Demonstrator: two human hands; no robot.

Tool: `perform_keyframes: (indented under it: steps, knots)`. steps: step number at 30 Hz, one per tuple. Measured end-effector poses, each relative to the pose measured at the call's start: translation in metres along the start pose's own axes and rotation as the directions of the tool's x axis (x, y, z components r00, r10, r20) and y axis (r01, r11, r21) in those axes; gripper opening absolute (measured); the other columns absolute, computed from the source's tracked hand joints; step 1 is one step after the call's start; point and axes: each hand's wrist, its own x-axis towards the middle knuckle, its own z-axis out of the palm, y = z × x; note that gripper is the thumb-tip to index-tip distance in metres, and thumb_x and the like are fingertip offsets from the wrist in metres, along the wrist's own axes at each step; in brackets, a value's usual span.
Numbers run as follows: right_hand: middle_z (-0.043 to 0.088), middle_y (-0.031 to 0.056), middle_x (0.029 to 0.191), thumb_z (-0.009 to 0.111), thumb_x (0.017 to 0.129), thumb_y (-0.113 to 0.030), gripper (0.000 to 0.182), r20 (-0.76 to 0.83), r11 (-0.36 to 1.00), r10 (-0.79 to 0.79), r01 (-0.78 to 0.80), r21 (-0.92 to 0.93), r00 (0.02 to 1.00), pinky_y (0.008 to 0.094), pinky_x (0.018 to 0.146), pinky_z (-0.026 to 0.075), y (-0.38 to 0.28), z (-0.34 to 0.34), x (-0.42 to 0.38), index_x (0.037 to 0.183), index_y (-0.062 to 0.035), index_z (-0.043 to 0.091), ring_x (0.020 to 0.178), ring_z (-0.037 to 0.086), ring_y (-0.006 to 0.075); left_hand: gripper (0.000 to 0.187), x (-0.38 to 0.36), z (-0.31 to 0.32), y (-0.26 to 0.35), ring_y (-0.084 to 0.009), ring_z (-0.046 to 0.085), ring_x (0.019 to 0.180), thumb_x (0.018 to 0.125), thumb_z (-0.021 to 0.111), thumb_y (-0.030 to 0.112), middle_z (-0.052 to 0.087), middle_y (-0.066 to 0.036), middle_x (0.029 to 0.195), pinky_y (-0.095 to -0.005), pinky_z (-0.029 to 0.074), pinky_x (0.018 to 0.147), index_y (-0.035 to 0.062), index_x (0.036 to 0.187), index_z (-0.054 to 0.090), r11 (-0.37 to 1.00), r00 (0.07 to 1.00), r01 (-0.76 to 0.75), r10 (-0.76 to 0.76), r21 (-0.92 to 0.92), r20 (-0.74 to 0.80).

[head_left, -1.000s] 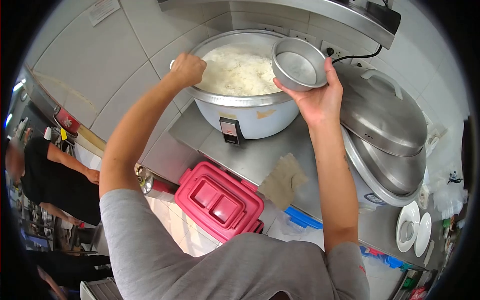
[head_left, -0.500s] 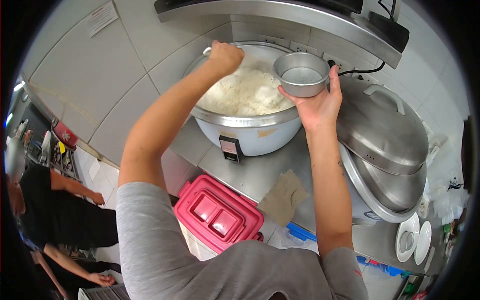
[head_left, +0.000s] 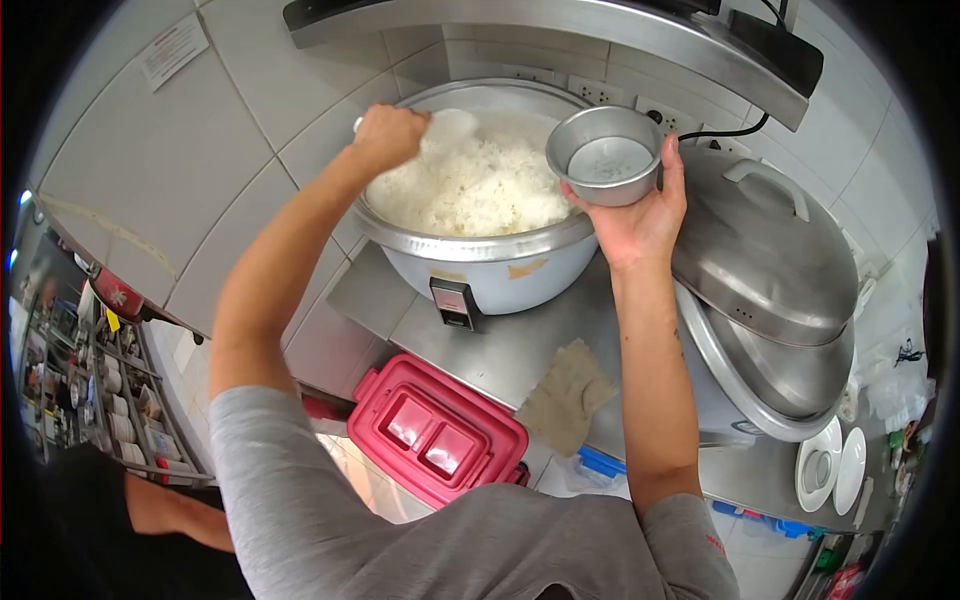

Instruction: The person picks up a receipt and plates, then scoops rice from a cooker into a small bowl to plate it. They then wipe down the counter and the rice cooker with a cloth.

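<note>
My left hand [head_left: 392, 137] is closed around the handle of a white rice paddle [head_left: 455, 122], whose blade lies against the cooked rice [head_left: 485, 190]. The rice heaps up inside a large rice cooker [head_left: 510, 275] with a pale body and metal rim. On the right, my right hand [head_left: 640, 215] supports a round metal bowl [head_left: 610, 158] from below, thumb up along its side, over the cooker's right rim. Only a whitish bottom shows inside the bowl.
A second cooker [head_left: 712, 395] with a domed metal lid [head_left: 765, 250] resting askew stands right. A brown cloth [head_left: 568, 400] hangs at the counter edge above a pink lidded box [head_left: 400, 465]. White plates [head_left: 848, 470] lie far right. A metal shelf [head_left: 560, 22] overhangs; another person's arm [head_left: 180, 515] is lower left.
My left hand has moved left and slightly down with the rice paddle, uncovering its blade and more rice. The bowl stays nearly in place. The other person has shifted lower in view.
</note>
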Motion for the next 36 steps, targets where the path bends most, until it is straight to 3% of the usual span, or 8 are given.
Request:
perform_keyframes:
  steps: [7,15,18,21,24,28,31,36]
  knots:
    - [0.043,0.0109,0.132,0.059,0.082,-0.050,0.061,0.006,0.996,-0.065,0.065,-0.067,0.998,0.0615,0.097,0.023,-0.007,0.000,-0.005,0.127,-0.0121,0.042,0.123,0.039,0.0330,0.019,-0.028,0.022,0.021,-0.0358,0.061,0.075,0.086,0.049,0.023,0.064,-0.016,0.076,-0.0465,0.046,0.068,0.0087,0.083,0.062,0.934,1.000,0.027,-0.022,-0.357,0.019]
    - [0.046,0.0075,0.129,0.065,0.078,-0.044,0.056,-0.029,0.984,-0.069,0.063,-0.164,0.997,0.0592,0.095,0.026,-0.011,0.005,-0.009,0.123,-0.0175,0.046,0.120,0.042,0.0304,0.019,-0.059,0.001,0.061,-0.0280,0.057,0.060,0.082,0.054,0.020,0.061,-0.015,0.071,-0.0384,0.046,0.061,0.0030,0.075,0.060,0.782,0.984,-0.144,0.179,-0.606,-0.004]
    - [0.047,0.0063,0.128,0.067,0.076,-0.043,0.053,-0.074,0.978,-0.065,0.048,-0.202,0.995,0.0579,0.095,0.026,-0.006,0.007,-0.010,0.119,-0.0190,0.048,0.119,0.044,0.0289,0.018,-0.046,0.011,0.049,-0.0172,0.050,0.051,0.080,0.055,0.017,0.059,-0.010,0.065,-0.0312,0.042,0.050,0.0022,0.071,0.059,0.659,0.907,-0.063,0.351,-0.750,0.232]
    - [0.045,0.0072,0.126,0.072,0.073,-0.037,0.064,-0.076,0.972,-0.064,0.045,-0.229,0.995,0.0530,0.094,0.032,-0.005,0.002,-0.002,0.125,-0.0145,0.041,0.116,0.044,0.0261,0.016,-0.046,-0.007,0.048,-0.0074,0.042,0.047,0.079,0.055,0.015,0.056,-0.004,0.064,-0.0242,0.033,0.042,0.0030,0.068,0.058,0.375,0.838,0.382,0.245,-0.845,0.487]
    - [0.042,0.0090,0.126,0.076,0.070,-0.034,0.077,-0.062,0.969,-0.058,0.041,-0.245,0.996,0.0489,0.095,0.036,0.000,-0.005,0.010,0.130,-0.0114,0.033,0.115,0.043,0.0251,0.015,-0.048,-0.018,0.041,-0.0048,0.042,0.048,0.078,0.054,0.014,0.055,-0.002,0.063,-0.0224,0.029,0.039,0.0047,0.066,0.057,0.256,0.888,0.393,0.144,-0.883,0.437]
    - [0.041,0.0102,0.126,0.078,0.069,-0.031,0.081,-0.072,0.971,-0.012,-0.006,-0.241,0.997,0.0451,0.096,0.037,0.018,-0.004,0.022,0.131,-0.0128,0.030,0.115,0.043,0.0256,0.017,-0.036,-0.047,0.015,-0.0081,0.043,0.046,0.077,0.055,0.016,0.055,-0.004,0.062,-0.0241,0.033,0.040,0.0017,0.070,0.059,0.439,0.941,0.314,-0.027,-0.842,0.336]
    - [0.048,0.0055,0.121,0.073,0.071,-0.041,0.058,-0.141,0.960,0.092,-0.125,-0.250,0.986,0.0543,0.093,0.030,0.041,0.012,0.029,0.118,-0.0228,0.046,0.114,0.044,0.0268,0.017,-0.026,-0.069,0.017,-0.0180,0.054,0.051,0.079,0.053,0.014,0.058,-0.009,0.061,-0.0322,0.044,0.047,-0.0004,0.076,0.060,0.713,0.970,0.240,-0.152,-0.659,0.188]
    - [0.048,0.0064,0.127,0.067,0.073,-0.047,0.054,-0.208,0.960,0.197,-0.231,-0.156,0.958,0.0631,0.097,0.014,0.058,0.043,0.041,0.118,-0.0236,0.050,0.119,0.040,0.0315,0.030,-0.050,-0.081,0.079,-0.0347,0.063,0.079,0.075,0.052,0.002,0.059,-0.021,0.090,-0.0434,0.051,0.069,0.0011,0.105,0.053,0.977,0.990,0.031,-0.060,-0.213,-0.130]
